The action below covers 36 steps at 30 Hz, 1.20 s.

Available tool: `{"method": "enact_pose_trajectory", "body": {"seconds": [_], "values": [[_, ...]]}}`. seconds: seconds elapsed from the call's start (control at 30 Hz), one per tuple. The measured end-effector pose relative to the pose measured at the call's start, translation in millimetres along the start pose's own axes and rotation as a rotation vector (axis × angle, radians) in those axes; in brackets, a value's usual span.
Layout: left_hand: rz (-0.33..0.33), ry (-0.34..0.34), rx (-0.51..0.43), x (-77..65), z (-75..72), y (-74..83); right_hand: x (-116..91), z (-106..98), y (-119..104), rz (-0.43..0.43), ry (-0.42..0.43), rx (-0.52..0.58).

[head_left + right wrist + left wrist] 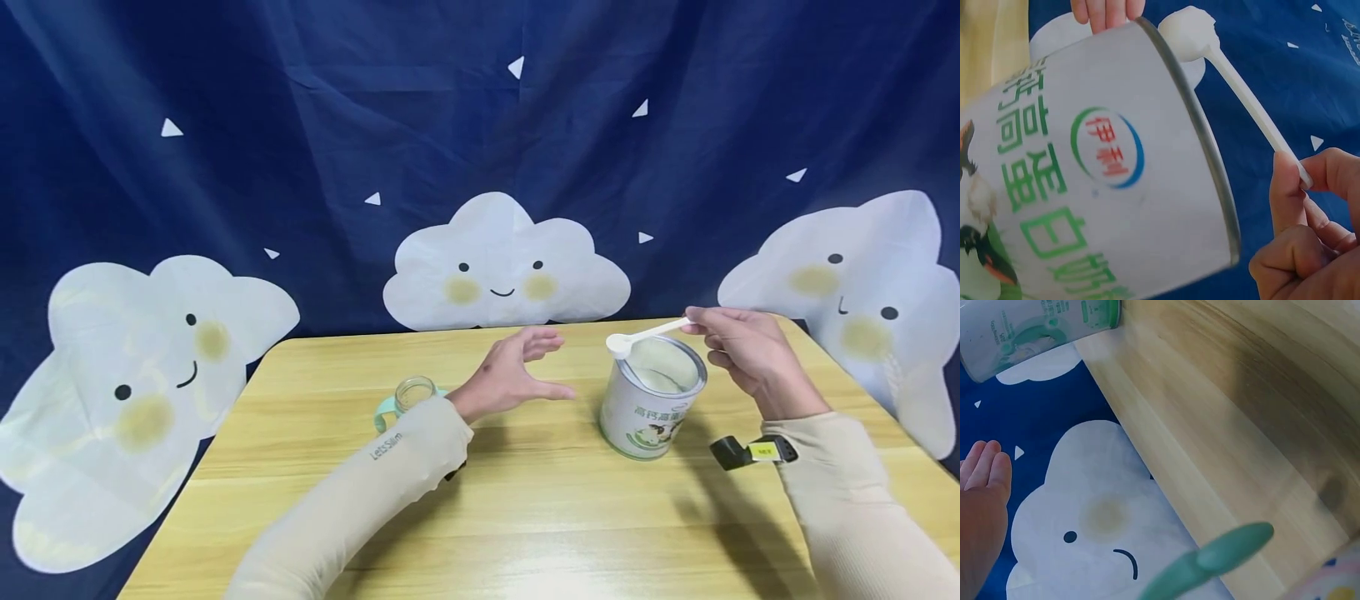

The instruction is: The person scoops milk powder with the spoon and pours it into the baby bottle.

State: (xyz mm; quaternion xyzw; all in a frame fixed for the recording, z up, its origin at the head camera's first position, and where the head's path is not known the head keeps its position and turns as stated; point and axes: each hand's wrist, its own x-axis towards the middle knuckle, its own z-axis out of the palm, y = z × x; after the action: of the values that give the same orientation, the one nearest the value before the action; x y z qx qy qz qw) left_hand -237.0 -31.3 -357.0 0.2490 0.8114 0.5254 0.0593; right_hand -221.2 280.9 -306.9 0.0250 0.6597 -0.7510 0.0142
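Observation:
My right hand (738,346) pinches the end of a white scoop's handle between thumb and finger. The scoop (1247,100), heaped with pale powder, is held over the rim of an uncapped milk powder can (651,408). Inside the can, powder shows below the metal rim. With fingers spread and thumb apart, my left hand (517,375) holds nothing and reaches toward the can from the left. Behind the left forearm stands a glass bottle (415,392) with a mint-green handle; the sleeve hides its lower part. In the left wrist view, the green handle (1235,550) shows close up.
A light wood table (540,525) carries the can and bottle. At its far edge hangs a dark blue curtain (450,125) printed with smiling clouds. A black wrist camera (750,452) sticks out from the right wrist beside the can.

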Motion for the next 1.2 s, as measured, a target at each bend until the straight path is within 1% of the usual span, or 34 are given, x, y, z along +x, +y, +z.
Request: {"method": "enact_pose_trajectory", "body": {"seconds": [0.23,0.6,0.83,1.07,1.2], "values": [[-0.006,0.015,0.004,-4.8,-7.8,-0.2,1.6,10.7,0.1,-0.002,-0.004,-0.018],[-0.006,0.026,0.004,-14.4,-22.4,-0.2,5.8,29.3,-0.3,-0.012,-0.034,0.006],[-0.018,0.038,-0.006,-22.1,-33.7,-1.9,9.0,43.3,-0.5,-0.018,-0.029,-0.028],[-0.017,0.047,0.007,-28.8,-44.5,-5.5,12.5,56.8,1.1,-0.019,-0.013,-0.111],[-0.022,0.055,0.009,-32.5,-49.2,-5.0,14.4,66.3,2.3,-0.034,-0.036,-0.063]]}}
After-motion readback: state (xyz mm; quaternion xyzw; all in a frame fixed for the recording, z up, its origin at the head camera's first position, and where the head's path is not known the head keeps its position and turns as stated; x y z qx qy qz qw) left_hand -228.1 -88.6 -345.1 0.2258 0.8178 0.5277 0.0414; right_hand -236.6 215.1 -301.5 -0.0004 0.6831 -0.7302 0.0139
